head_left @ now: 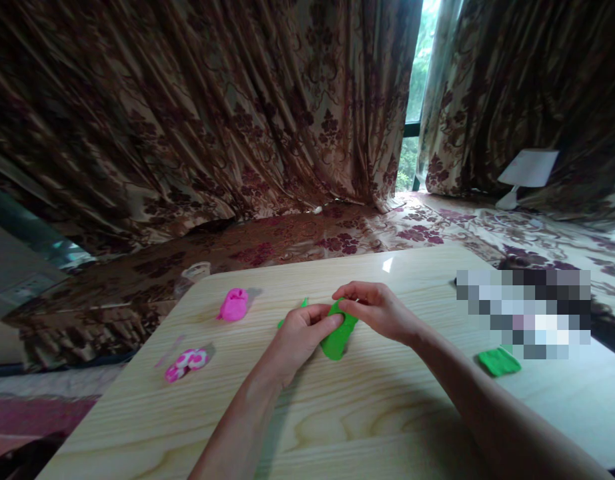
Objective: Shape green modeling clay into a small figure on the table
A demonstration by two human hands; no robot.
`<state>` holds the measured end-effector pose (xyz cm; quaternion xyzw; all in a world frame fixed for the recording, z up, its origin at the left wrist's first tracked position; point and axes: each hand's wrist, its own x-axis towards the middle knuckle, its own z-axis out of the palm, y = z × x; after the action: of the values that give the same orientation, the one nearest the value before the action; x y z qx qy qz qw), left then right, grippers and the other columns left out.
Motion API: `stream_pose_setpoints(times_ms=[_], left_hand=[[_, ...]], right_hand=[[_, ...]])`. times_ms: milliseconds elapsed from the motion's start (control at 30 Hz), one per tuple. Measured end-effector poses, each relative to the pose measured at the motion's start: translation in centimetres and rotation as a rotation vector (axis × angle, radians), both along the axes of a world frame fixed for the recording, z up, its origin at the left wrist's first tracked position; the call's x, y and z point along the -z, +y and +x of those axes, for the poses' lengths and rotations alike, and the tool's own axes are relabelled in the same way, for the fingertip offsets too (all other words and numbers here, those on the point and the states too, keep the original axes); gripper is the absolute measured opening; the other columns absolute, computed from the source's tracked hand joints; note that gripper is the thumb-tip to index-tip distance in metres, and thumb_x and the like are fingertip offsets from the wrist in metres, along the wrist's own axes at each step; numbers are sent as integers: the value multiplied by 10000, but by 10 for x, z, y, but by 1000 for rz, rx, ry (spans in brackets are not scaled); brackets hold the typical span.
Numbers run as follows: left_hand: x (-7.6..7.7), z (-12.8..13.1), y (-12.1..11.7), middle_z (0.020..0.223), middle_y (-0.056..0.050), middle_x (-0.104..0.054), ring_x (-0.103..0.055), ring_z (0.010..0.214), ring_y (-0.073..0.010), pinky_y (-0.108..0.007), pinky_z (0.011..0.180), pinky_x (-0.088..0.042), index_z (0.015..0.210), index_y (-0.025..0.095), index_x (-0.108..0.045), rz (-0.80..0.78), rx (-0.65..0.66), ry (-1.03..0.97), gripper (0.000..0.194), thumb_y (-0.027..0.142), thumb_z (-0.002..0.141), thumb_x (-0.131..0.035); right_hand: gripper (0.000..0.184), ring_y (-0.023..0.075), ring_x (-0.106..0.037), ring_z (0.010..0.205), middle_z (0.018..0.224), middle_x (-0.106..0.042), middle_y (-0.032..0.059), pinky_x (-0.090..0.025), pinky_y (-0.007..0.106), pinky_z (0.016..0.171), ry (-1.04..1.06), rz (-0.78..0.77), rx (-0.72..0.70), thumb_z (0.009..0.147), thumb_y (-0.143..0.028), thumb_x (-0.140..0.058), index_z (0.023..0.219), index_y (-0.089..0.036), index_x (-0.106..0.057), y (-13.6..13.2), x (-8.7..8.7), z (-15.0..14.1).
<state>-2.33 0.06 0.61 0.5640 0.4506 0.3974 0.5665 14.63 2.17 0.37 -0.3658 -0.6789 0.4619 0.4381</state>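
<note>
Above the middle of the table, a flat, elongated piece of bright green modelling clay (335, 346) is held between both hands. My left hand (301, 332) grips its left side, thumb lying across the face of it. At its upper end, my right hand (380, 311) pinches the edge between thumb and fingers. Behind my left hand, small green clay bits (304, 303) show partly; the hand hides the rest. To the left sits a pink slipper-shaped clay piece (234, 306). Nearer to me lies a white clay piece with pink spots (189, 361).
A flat green clay slab (500, 361) lies on the wooden table (367, 427) at the right, with a pixelated area behind it. A clear container (194, 272) stands by the far left corner. Beyond are a patterned cover, curtains (287, 100) and a white lamp (529, 169).
</note>
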Motion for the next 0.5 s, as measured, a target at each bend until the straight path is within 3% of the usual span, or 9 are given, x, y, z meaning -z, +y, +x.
stream_pose_setpoints(times_ms=[133, 333, 500], left_hand=[[0, -1, -1, 712, -52, -665, -562, 657, -152, -247, 623, -394, 847, 142, -716, -48, 58, 10, 253, 340, 718, -625], [-3, -2, -2, 705, -50, -659, -553, 645, -139, -238, 620, -382, 839, 132, -706, -109, 91, -62, 247, 336, 742, -606], [-4, -2, -3, 700, -44, -663, -558, 648, -139, -238, 628, -384, 806, 134, -705, -142, 101, -112, 222, 321, 740, -605]], right_hand=[[227, 135, -560, 748, 859, -639, 31, -426, 233, 632, -15, -1, -110, 788, -248, -511, 931, -166, -667, -4, -1, 0], [214, 114, -520, 662, 752, -617, 21, -381, 217, 559, -75, 19, -79, 791, -215, -490, 836, -150, -689, -5, -4, 3], [261, 126, -545, 729, 873, -629, 39, -409, 226, 604, -63, 26, -113, 807, -237, -491, 983, -156, -665, -6, -5, 2]])
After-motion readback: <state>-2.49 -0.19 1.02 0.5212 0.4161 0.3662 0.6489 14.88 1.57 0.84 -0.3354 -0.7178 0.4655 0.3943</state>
